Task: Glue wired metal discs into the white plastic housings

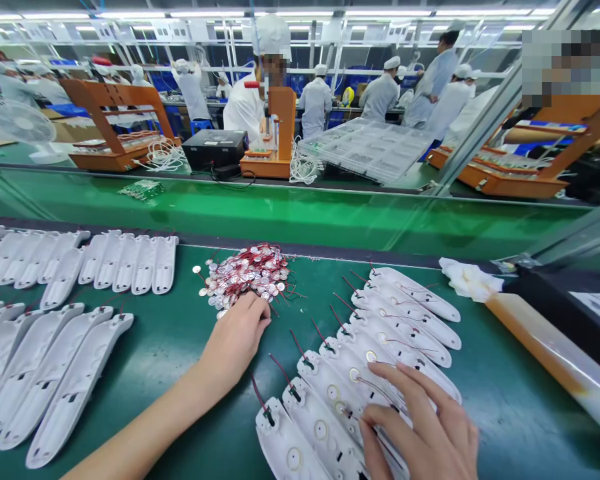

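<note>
My left hand [241, 337] reaches into a pile of small round metal discs with red wires [247, 270]. Its fingers are curled together at the pile's near edge, and the fingertips are hidden. My right hand [425, 423] is spread over a slanting row of white plastic shells [325, 380], with its fingers apart. One fingertip is by a wired disc [371, 357] lying inside a shell; whether it presses on it I cannot tell. Other shells in this row hold discs or pale rings, and dark red wires stick out of their far ends.
More white shells [80, 387] lie in rows at the left. A crumpled white cloth [470, 280] and a black box [570, 327] are at the right. Behind a green ledge [330, 213] stand orange fixtures [280, 133], a clear tray [370, 147] and several people in white.
</note>
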Tool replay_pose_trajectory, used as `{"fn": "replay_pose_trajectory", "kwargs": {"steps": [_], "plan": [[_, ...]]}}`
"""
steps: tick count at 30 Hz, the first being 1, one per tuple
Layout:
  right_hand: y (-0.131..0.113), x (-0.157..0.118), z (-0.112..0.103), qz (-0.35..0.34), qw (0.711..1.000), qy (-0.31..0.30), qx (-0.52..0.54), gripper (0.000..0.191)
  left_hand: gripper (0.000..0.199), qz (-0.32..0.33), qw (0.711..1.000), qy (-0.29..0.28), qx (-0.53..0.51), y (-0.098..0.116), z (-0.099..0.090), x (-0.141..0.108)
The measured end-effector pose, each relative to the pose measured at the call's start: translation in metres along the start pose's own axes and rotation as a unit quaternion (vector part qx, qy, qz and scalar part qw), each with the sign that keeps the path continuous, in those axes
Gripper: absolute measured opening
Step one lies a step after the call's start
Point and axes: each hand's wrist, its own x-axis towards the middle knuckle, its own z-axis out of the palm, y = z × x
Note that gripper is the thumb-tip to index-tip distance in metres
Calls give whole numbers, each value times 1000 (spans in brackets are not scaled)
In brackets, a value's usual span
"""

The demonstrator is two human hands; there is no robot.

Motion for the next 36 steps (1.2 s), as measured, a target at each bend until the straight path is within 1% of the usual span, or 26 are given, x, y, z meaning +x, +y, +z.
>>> {"fn": "replay_pose_trajectory", "kwargs": {"steps": [3,5,12,15,18,21,23,26,29,32,34,36], "plan": [[-9,2,7,70,997,7,17,13,15,13,998,33,-43,0,-6,-5],[-13,4,10,93,995,10,32,18,17,25,996,61,-64,-1,-11,-7],[-16,7,13,103,994,-4,36,16,15,68,984,146,-80,3,-25,-14],[-11,5,12,62,998,-14,2,11,14,80,980,169,-68,6,-28,-17],[-7,3,12,29,999,-23,-27,8,14,83,980,169,-65,8,-30,-20],[-8,5,11,36,999,-32,-21,10,13,80,981,163,-65,11,-33,-23],[-12,8,9,63,998,-22,1,16,14,77,980,167,-72,13,-35,-24],[-20,13,9,102,994,4,35,31,18,81,976,174,-103,18,-38,-26],[-25,14,12,84,996,-8,34,44,18,83,971,177,-141,23,-41,-29],[-24,15,13,66,997,-16,22,50,18,75,966,161,-190,31,-42,-33],[-20,18,8,71,997,8,32,43,15,59,961,135,-234,39,-42,-36],[-15,23,-1,50,997,42,44,25,11,34,951,99,-290,49,-39,-41]]}}
